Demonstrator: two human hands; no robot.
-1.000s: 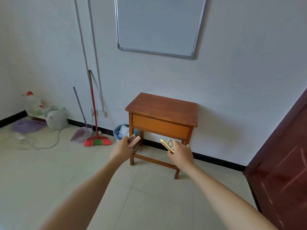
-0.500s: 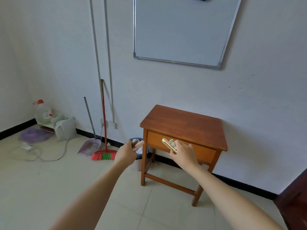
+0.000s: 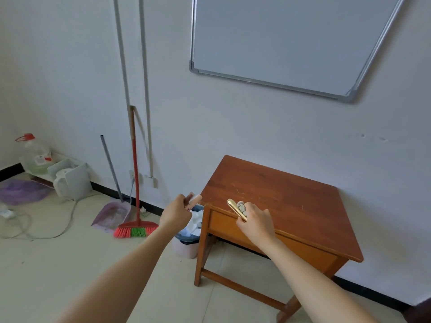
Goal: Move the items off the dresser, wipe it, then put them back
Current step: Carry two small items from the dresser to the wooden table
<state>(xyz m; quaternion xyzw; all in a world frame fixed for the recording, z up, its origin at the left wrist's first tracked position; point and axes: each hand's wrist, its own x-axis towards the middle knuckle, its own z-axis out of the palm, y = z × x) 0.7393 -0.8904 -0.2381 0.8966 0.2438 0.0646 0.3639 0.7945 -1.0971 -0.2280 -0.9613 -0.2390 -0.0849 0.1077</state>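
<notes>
The person has stepped closer. The left hand [image 3: 178,213] curls round 2 small sticks [image 3: 193,199], just left of the dresser [image 3: 279,194]. The right hand [image 3: 255,223] grips a gold thing [image 3: 235,209] over the dresser's front edge. Putting back looks next.

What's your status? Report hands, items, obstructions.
Left hand grips small pink items. Right hand grips gold item and crumpled wad, over dresser front edge. Items not yet set down. Nothing blocks the top.
</notes>
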